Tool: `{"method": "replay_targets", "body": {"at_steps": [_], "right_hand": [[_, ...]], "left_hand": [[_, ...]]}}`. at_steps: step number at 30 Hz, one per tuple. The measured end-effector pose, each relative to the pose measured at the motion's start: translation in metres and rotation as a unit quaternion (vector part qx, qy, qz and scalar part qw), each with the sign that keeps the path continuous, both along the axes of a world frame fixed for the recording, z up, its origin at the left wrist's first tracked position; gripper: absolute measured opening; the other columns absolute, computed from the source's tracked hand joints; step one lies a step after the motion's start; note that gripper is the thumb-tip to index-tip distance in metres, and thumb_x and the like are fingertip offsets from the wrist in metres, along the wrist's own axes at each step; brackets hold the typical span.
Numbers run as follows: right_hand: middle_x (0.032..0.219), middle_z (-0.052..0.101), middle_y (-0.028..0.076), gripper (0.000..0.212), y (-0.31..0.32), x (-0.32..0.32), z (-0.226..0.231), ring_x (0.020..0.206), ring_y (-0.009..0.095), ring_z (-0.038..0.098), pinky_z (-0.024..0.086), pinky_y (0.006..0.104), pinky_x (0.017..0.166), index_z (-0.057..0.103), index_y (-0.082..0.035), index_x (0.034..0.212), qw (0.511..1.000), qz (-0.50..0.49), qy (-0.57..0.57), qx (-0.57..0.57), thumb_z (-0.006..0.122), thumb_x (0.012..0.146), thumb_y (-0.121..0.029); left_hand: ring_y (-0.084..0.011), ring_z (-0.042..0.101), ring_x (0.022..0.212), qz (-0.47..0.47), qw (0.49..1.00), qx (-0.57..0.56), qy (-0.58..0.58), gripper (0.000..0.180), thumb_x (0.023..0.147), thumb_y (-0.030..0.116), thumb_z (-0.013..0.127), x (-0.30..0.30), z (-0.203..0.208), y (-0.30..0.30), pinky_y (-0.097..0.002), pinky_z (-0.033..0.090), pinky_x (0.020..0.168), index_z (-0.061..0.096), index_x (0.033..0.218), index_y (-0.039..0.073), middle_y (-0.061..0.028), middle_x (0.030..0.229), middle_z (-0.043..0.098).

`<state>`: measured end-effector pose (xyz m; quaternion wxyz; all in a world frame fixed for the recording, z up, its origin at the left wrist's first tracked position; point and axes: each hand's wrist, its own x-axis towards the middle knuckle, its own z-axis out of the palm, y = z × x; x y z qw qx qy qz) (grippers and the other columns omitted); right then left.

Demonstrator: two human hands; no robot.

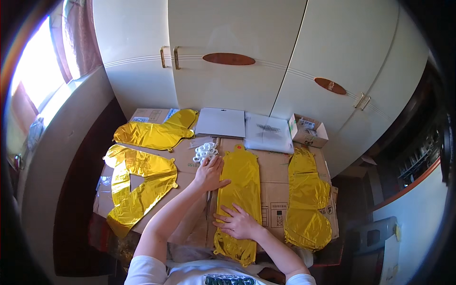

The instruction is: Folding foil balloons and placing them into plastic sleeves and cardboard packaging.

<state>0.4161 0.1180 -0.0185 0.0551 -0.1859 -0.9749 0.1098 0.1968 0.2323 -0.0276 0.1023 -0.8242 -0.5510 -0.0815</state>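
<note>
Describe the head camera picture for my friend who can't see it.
A person's right hand rests on a flat gold foil shape, the left hand by piled white rings. More gold shapes lie on cardboard either side.

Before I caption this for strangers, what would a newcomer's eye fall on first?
Probably the shiny, flat foil: the long gold foil balloon in the middle, with more gold balloons at the left and a curvy balloon at the right. Next, the right hand spread on the middle one, and the left hand by the white rings.
</note>
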Motion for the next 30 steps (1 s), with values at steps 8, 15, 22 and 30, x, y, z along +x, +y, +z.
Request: {"method": "replay_targets", "body": {"at_steps": [8,15,22,30], "right_hand": [[0.15,0.044,-0.006,0.041,0.001,-0.002,-0.006,0.142,0.026,0.035,0.024,0.055,0.116,0.055,-0.03,0.137,0.999,0.005,-0.051,0.015,0.047,0.098,-0.04],[0.152,0.04,-0.005,0.048,0.003,0.002,-0.011,0.142,0.026,0.034,0.025,0.0563,0.115,0.042,-0.029,0.146,0.996,-0.004,-0.076,0.037,0.045,0.099,-0.039],[0.16,0.024,0.006,0.059,0.001,-0.001,0.007,0.146,0.028,0.024,0.019,0.0495,0.118,0.028,-0.017,0.153,0.997,-0.014,-0.079,-0.019,0.041,0.102,-0.042],[0.16,0.023,0.009,0.061,0.007,0.005,-0.008,0.146,0.03,0.023,0.019,0.0505,0.119,0.027,-0.013,0.153,0.998,-0.018,-0.007,-0.063,0.04,0.102,-0.044]], "left_hand": [[-0.0231,0.032,0.143,0.029,0.999,-0.037,0.013,0.096,0.084,0.071,0.048,0.002,0.001,0.014,-0.0462,0.024,0.115,0.036,0.145,-0.002,-0.0143,0.149,0.042],[-0.0203,0.056,0.107,0.045,0.992,0.101,-0.058,0.041,0.082,0.041,0.062,-0.013,0.027,0.079,-0.0393,0.044,0.085,0.065,0.101,0.005,-0.0045,0.102,0.063],[-0.0226,0.059,0.11,0.005,0.984,0.175,-0.019,0.026,0.079,0.023,0.064,-0.069,-0.013,0.166,-0.039,0.05,0.086,0.064,0.099,0.008,-0.0058,0.105,0.064],[-0.0278,0.067,0.099,0.006,0.995,-0.097,0.036,0.04,0.079,0.042,0.071,-0.064,0.029,0.195,-0.0392,0.051,0.09,0.069,0.115,0.025,-0.0064,0.103,0.071]]}}
